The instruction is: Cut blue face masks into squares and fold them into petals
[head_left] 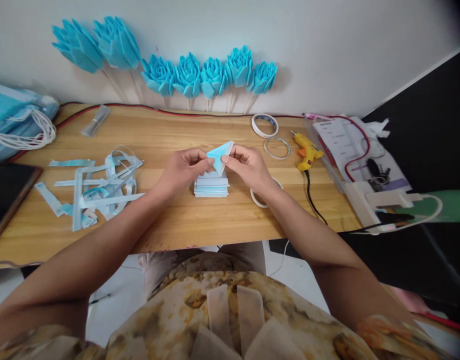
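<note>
A small light-blue piece of face-mask fabric [219, 154], folded to a pointed shape with a pale edge, is held up above the table between both my hands. My left hand [188, 167] pinches its left side between thumb and fingers. On the other side, my right hand [248, 164] grips the piece near its pale edge, thumb in front. Just below them lies a stack of cut mask pieces [210, 187], its upper part hidden behind the held piece and fingers. A roll of tape [257, 199] lies partly under my right wrist.
Cut mask strips [102, 187] lie tangled at left, near a dark phone or tablet [12, 195] and a pile of masks [15, 120]. Several blue fabric flowers [187, 75] lean on the wall. Tape rolls [265, 125], a yellow glue gun [307, 151] and a power strip [365, 205] are at right.
</note>
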Motion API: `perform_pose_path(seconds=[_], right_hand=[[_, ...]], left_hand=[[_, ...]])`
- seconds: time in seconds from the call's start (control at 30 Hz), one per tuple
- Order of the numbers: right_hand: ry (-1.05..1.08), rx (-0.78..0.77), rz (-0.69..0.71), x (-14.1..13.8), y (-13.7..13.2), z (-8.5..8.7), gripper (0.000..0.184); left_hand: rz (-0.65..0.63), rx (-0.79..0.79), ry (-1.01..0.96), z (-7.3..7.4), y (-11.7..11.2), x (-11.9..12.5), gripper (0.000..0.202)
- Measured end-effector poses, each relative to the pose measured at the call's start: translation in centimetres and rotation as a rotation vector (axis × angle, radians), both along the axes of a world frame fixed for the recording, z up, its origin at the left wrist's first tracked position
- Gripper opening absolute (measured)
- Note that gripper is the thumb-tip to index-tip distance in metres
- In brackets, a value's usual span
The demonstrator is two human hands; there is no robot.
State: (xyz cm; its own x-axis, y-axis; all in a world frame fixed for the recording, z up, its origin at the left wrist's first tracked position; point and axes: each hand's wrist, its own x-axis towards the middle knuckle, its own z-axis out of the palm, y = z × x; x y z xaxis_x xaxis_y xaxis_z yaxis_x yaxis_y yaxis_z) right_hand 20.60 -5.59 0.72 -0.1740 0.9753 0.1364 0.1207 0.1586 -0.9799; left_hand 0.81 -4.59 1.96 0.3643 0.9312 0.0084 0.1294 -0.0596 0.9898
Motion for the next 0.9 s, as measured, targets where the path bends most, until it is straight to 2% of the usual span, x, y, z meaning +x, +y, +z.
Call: perform_pose_path(seconds=[0.4, 0.6, 0.77, 0.9], right_hand=[[-0.045, 0.031, -0.004, 0.11, 0.19, -0.1, 0.04], [-0.051, 0.021, -0.003, 0.11, 0.18, -0.05, 0.038], [-0.073, 0.037, 0.035, 0.04, 0.05, -0.11, 0.033], [-0.108, 0.047, 0.045, 0.06, -0.07, 0.03, 0.037]], left_hand=[[-0.073, -0.019, 0.018, 0.11, -0.21, 0.03, 0.03], [0.016, 0.031, -0.036, 0.21, 0.11, -0.38, 0.037], [-0.009, 0.018, -0.043, 0.05, 0.2, -0.41, 0.029], [-0.02, 0.017, -0.042, -0.17, 0.31, -0.34, 0.028]])
